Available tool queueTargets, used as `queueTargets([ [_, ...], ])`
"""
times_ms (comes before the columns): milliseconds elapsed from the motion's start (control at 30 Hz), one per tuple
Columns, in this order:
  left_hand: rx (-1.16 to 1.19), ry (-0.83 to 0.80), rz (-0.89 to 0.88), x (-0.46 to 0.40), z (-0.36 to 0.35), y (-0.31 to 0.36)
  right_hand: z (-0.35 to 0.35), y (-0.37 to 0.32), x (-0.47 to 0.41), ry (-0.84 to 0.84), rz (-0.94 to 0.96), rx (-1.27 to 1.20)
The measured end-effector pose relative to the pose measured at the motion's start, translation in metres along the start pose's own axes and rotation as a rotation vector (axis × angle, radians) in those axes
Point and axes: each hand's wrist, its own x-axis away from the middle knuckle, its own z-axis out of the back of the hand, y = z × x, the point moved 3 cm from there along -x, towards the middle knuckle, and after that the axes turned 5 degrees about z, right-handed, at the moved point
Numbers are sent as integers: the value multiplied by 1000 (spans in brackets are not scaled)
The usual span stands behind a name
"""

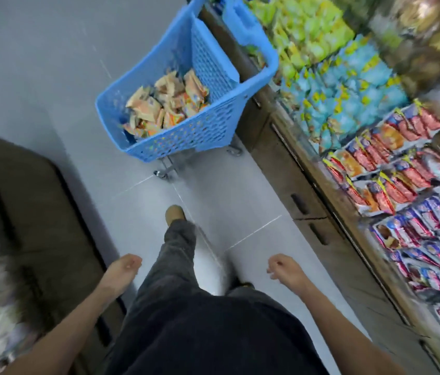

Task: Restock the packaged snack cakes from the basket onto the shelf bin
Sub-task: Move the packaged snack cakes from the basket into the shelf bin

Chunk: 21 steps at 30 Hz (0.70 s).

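Note:
A blue plastic basket [213,131] on wheels stands on the floor ahead of me, against the shelf. Several orange and cream packaged snack cakes [166,105] lie heaped in its near end. My left hand [125,267] hangs low at the left of my legs, fingers loosely curled, holding nothing. My right hand [283,267] hangs at the right in the same way, with nothing in it. Both hands are well short of the basket. The shelf [305,163] runs along the right, its bins filled with packets.
Green packets [305,31], light blue packets [348,87] and red and purple packets [408,185] fill the shelf bins at right. A dark brown unit [32,212] stands at the left. Grey floor tiles [227,207] lie between. My leg and tan shoe [174,213] point forward.

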Motion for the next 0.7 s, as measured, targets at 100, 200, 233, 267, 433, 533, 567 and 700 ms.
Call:
queueTargets([
  [100, 140, -3, 52, -47, 56, 3, -14, -76, -28, -29, 1, 110],
  [200, 222, -42, 130, -107, 114, 5, -26, -160, -55, -25, 66, 162],
  [233, 244, -54, 147, -127, 133, 10, -29, -187, -64, -14, 93, 170],
  [267, 250, -53, 150, -147, 152, 17, -29, -212, -73, 7, 120, 176],
  [433, 321, 23, 1, -224, 219, 94, -29, -314, -99, 92, 255, 130],
  [533, 390, 38, -104, -248, 227, 143, -24, -360, -116, 120, 336, 97],
  [567, 402, 35, -119, -261, 224, 157, -23, -376, -130, 118, 361, 115],
  [700, 322, 9, -103, -322, 184, 195, -18, -424, -201, 63, 434, 240],
])
